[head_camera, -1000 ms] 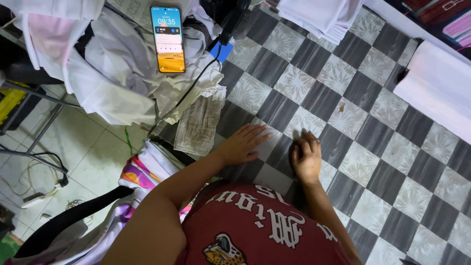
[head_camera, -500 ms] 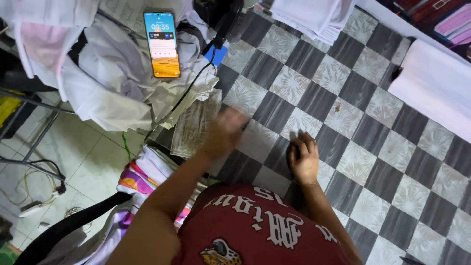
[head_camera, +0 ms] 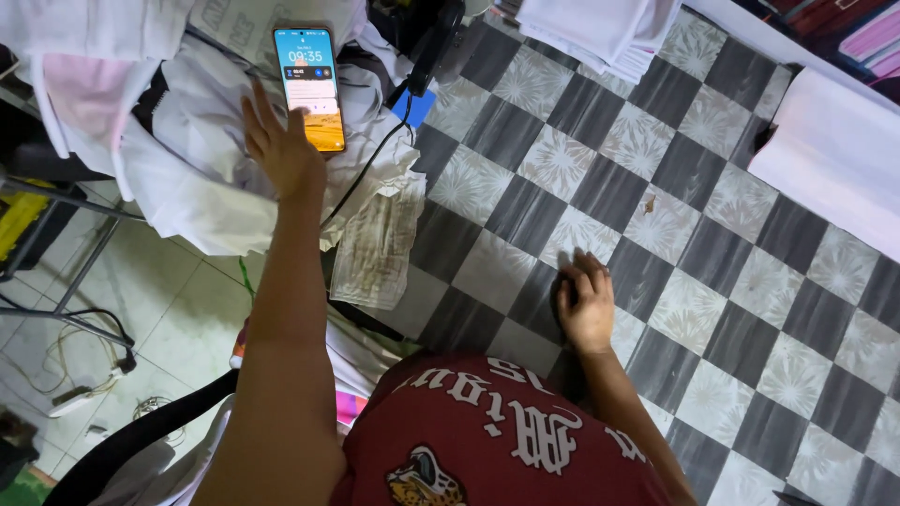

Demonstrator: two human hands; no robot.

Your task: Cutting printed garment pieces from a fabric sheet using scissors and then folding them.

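My left hand is stretched out over a heap of white cloth, fingers spread, with one fingertip touching the lower part of a lit smartphone that lies face up on the cloth. It holds nothing. My right hand rests flat on the black-and-white checkered mat, fingers slightly curled, nothing in it. A black cable runs from near the phone across the cloth.
A stained grey rag lies at the mat's left edge. Folded white fabric sits at the top, another white bundle at the right. Pale floor tiles, a metal frame and loose wires are at the left.
My left hand lifted off the mat near my body and reached up and left to the phone. The right hand stayed on the mat.
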